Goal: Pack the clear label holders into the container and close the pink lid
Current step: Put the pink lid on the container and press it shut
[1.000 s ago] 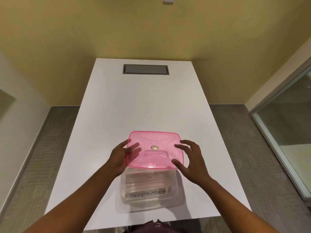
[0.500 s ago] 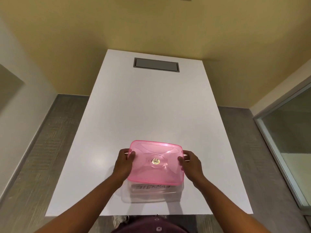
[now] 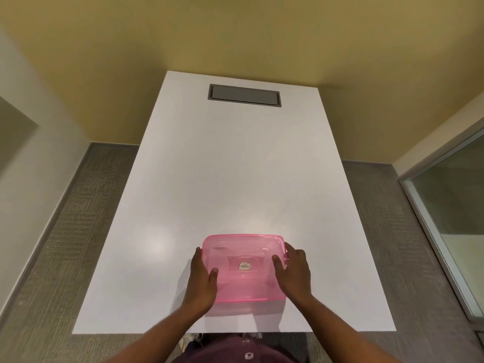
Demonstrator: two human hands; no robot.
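Pink lid [image 3: 245,265], translucent glossy plastic, rounded rectangle, sits flat over the container near the desk's [image 3: 235,166] front edge, about centre. Left hand [image 3: 203,279] clasps its left side, thumb on top; right hand [image 3: 294,271] clasps the right side, fingers curled over the rim. Beyond: smooth white desktop, wide bare run to a grey recessed hatch [image 3: 245,94] by the far edge.
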